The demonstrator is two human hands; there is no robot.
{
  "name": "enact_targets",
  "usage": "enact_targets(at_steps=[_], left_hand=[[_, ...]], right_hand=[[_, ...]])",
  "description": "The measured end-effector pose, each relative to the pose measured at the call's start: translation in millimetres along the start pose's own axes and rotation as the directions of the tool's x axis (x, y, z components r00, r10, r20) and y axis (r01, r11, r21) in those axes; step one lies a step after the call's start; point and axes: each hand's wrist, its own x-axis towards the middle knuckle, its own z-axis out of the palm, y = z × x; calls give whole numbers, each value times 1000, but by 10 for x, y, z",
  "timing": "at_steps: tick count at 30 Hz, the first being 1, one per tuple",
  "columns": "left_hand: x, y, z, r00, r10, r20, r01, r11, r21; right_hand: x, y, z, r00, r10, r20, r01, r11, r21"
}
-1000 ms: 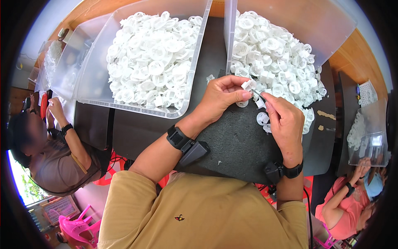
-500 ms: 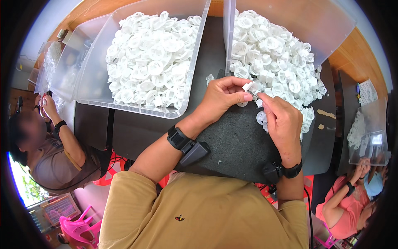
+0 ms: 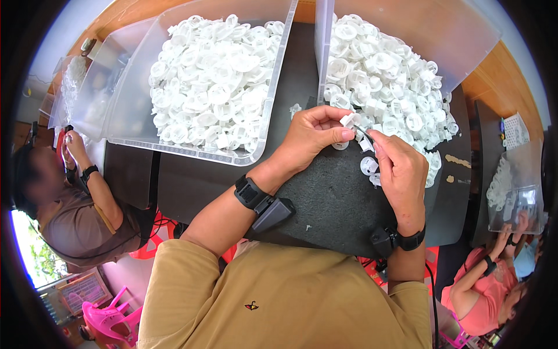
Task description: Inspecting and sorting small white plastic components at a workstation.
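Note:
My left hand [image 3: 317,138] pinches a small white plastic part [image 3: 350,120] between thumb and fingertips, above the dark mat [image 3: 314,198]. My right hand [image 3: 400,168] is closed on a thin grey blade-like tool [image 3: 362,128], whose tip meets or nearly meets the part; its exact kind is hidden by the fingers. Just beyond my hands spreads a heap of white round plastic parts [image 3: 401,93], spilling from a clear bin lying on its side [image 3: 421,43]. A few loose white parts [image 3: 368,166] lie beside my right hand.
At left, a clear plastic bin [image 3: 263,125] holds many similar white parts [image 3: 218,78]. One person [image 3: 75,203] works at far left, and another [image 3: 479,285] sits at far right near a clear container [image 3: 517,203]. A pink chair [image 3: 110,317] stands at lower left.
My right hand has drawn slightly back to the right, showing more of the tool beside the white part. My left hand stays nearly still. The people at both sides have shifted their hands.

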Motion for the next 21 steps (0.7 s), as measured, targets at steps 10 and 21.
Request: enact_targets(at_steps=[10,21], left_hand=[[-7,-6,-16,1000,-9,-4,8,999,-52],[0,-7,-15,1000,-6,2,6,999,-35]], right_hand=[[2,-16,-3,1000,-4,-1,4,1000,14],[-2,-8,9,1000,-16,-11,16,1000,15]])
